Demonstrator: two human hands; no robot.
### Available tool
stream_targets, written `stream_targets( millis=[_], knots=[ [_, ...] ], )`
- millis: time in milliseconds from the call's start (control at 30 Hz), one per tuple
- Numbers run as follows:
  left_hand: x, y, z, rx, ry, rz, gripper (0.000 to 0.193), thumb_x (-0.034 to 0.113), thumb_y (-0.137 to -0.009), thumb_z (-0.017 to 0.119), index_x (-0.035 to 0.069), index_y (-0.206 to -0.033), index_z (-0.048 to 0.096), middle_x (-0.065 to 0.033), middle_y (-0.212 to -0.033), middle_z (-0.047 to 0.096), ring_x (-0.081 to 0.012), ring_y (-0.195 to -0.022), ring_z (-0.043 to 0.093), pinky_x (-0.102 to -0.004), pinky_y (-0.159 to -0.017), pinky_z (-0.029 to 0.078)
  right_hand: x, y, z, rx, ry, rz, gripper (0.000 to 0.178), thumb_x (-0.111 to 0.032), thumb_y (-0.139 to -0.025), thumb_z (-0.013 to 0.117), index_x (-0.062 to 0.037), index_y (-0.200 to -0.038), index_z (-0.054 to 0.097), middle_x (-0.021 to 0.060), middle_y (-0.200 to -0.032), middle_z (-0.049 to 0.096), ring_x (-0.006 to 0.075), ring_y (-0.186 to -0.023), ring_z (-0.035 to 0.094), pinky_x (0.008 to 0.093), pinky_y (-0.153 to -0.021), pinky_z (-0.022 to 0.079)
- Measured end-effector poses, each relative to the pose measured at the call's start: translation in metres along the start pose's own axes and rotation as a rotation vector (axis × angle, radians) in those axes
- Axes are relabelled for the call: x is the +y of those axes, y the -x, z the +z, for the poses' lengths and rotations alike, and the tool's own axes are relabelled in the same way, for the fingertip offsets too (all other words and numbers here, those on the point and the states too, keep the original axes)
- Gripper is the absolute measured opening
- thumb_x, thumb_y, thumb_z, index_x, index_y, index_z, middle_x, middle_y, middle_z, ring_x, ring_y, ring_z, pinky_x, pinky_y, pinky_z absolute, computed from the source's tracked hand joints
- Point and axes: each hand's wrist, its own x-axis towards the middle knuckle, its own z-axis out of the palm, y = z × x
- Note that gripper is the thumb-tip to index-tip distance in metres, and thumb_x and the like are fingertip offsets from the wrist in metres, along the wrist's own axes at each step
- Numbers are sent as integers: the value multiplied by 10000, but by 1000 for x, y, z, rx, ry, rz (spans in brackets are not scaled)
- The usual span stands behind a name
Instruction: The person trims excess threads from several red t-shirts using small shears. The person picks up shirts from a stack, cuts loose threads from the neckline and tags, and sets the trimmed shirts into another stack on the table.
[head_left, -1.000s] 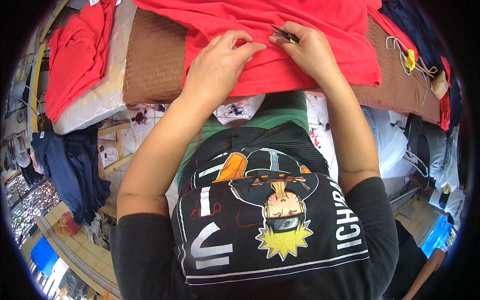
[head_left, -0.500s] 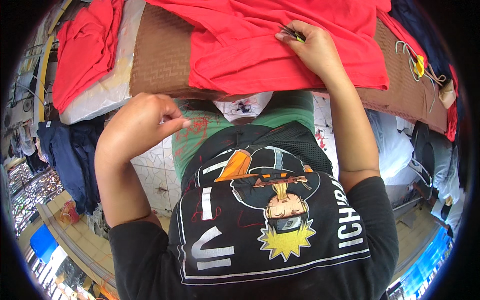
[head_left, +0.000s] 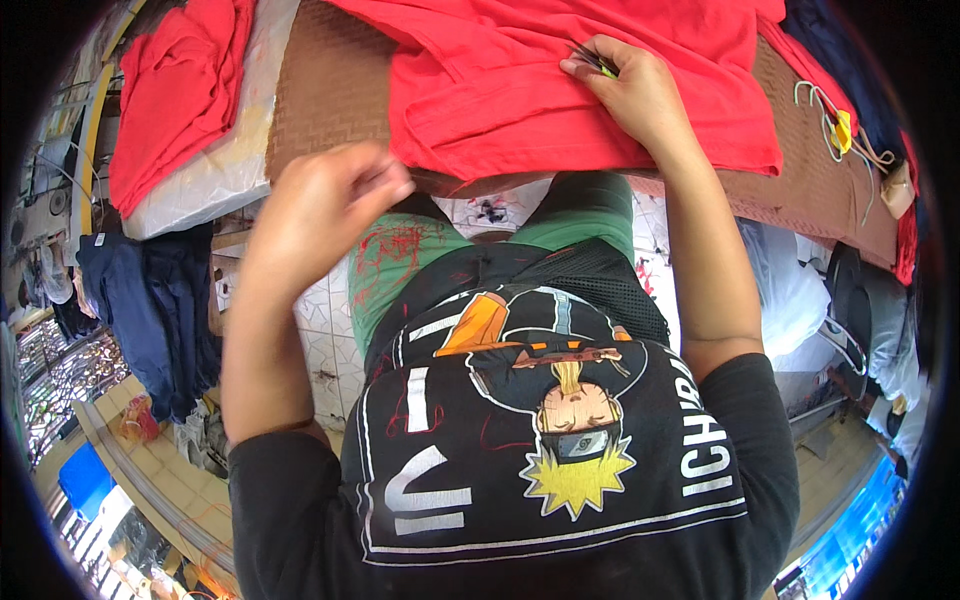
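A red garment (head_left: pixel 500 120) lies loosely folded over the brown covered work surface, its near edge hanging at my lap. My right hand (head_left: pixel 640 95) rests on this cloth and is closed around small dark thread snips (head_left: pixel 597 60), whose pointed tips stick out past the thumb. To the left, my left hand (head_left: pixel 345 195) hovers near the surface's front edge, beside the garment's near left corner. Its fingers are curled in toward the thumb and somewhat blurred; anything held there is too small to make out. Red thread scraps (head_left: pixel 400 245) lie on the green cloth over my left thigh.
Another red garment (head_left: pixel 185 100) lies on a pale plastic-wrapped surface (head_left: pixel 190 205) at the left. Dark blue clothes (head_left: pixel 150 310) hang below it. Cords with a yellow piece (head_left: pixel 841 130) rest at the right edge of the brown surface (head_left: pixel 330 100). White plastic bags (head_left: pixel 775 290) stand below right.
My left hand has moved up and slightly right, from above my thigh toward the garment's corner. The right hand stays on the red cloth with the snips, nearly unmoved.
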Motion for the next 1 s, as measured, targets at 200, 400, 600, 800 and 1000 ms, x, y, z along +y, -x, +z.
stream_targets(
  millis=[200,400,600,800,1000],
  knots=[
    [-8,29,-35,-99,-501,-186,226,203,-790,721,5,-891,677,-181,-768,663,-292,-707,666,-362,-652,501,-2,1,0,-10,-12,33,254,-282,-845,698,-50,-941,661,78,-811,666,155,-738,593,293,-729,472],
    [17,-16,34,-348,-12,-331,375,382,-887,647,17,-958,695,-86,-772,690,-158,-690,640,-302,-651,494,3,-1,2,18,-4,-12,256,-282,-843,699,-47,-938,662,82,-818,671,156,-750,606,293,-738,476],
    [-29,-23,103,-112,961,-468,382,379,-886,662,9,-970,706,-18,-803,685,-105,-751,616,-249,-691,478,5,-3,2,-5,-47,-16,265,-282,-843,700,-39,-941,663,75,-819,675,141,-755,606,286,-739,474],
    [-58,-3,67,-302,-216,-337,303,274,-823,704,39,-1014,704,-128,-866,705,-257,-809,671,-339,-753,500,2,-1,3,1,-29,24,264,-284,-849,698,-38,-940,663,71,-817,674,136,-745,600,281,-735,472],
    [-46,7,16,-237,-420,-291,262,271,-823,695,17,-889,685,-185,-798,662,-290,-751,660,-363,-677,495,5,0,7,67,58,-85,266,-286,-854,693,-33,-931,658,83,-800,667,142,-729,596,284,-721,473]
  ],
)
